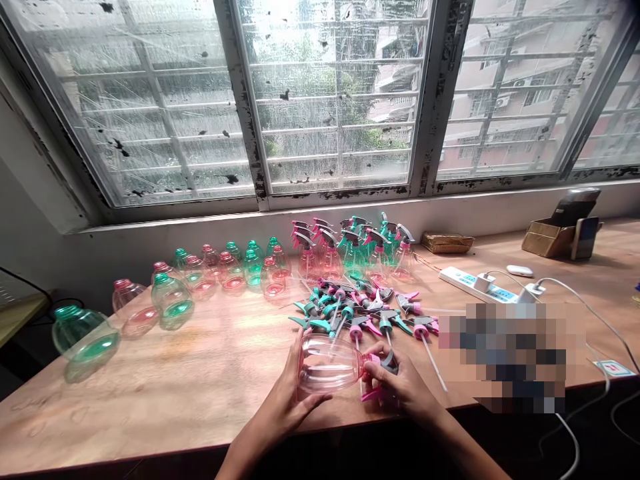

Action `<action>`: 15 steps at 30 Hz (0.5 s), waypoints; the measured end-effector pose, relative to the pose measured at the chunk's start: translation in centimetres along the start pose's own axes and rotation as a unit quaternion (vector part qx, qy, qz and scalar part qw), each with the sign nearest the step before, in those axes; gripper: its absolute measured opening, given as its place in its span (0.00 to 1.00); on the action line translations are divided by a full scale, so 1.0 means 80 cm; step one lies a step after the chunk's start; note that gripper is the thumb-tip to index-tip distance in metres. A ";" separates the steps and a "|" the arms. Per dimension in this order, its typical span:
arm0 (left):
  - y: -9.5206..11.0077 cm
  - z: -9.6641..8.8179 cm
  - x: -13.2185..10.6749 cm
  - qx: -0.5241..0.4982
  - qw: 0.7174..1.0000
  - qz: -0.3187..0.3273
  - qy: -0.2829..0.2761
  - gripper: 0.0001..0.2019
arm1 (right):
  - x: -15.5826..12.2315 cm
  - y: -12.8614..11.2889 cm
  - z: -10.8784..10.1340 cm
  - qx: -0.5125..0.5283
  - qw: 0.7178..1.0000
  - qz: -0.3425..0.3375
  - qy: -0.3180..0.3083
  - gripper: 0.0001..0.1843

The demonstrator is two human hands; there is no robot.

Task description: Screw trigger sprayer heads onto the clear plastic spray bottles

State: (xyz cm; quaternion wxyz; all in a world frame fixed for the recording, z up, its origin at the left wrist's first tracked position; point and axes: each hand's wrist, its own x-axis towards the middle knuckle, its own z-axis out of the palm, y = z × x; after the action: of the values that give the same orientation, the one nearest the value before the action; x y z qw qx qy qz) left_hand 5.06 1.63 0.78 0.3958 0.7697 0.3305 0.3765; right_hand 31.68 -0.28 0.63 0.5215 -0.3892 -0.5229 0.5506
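My left hand (290, 393) wraps round a clear pink plastic bottle (327, 363) lying on its side near the table's front edge. At the bottle's neck my right hand (400, 385) pinches a pink and grey trigger sprayer head (380, 373). Just behind my hands lies a heap of loose sprayer heads (360, 310) in teal, pink and grey with white tubes.
Empty pink and green bottles (225, 273) stand along the back left, with more at the far left (85, 337). Assembled spray bottles (355, 250) stand by the window sill. A white power strip (480, 285) with cables, a cardboard box (547, 239) and a blurred patch lie right.
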 end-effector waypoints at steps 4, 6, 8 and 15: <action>-0.003 0.001 0.001 -0.001 1.000 0.013 0.007 0.47 | -0.001 0.003 0.000 0.012 1.000 0.010 -0.008 0.24; -0.001 0.001 0.001 -0.006 1.000 0.010 0.006 0.50 | 0.000 0.004 0.001 0.007 1.000 0.009 -0.006 0.24; 0.003 0.001 0.000 -0.014 1.000 0.001 0.001 0.56 | 0.000 0.003 0.001 0.004 1.000 0.009 -0.002 0.25; 0.001 -0.001 0.001 -0.026 1.000 -0.002 -0.007 0.53 | 0.002 -0.002 0.002 0.010 1.000 0.006 -0.011 0.26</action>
State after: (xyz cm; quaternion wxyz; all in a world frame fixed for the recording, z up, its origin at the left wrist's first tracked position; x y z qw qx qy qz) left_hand 5.05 1.69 0.87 0.4190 0.7607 0.3196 0.3789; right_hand 31.54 -0.18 0.80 0.5165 -0.3810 -0.5206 0.5631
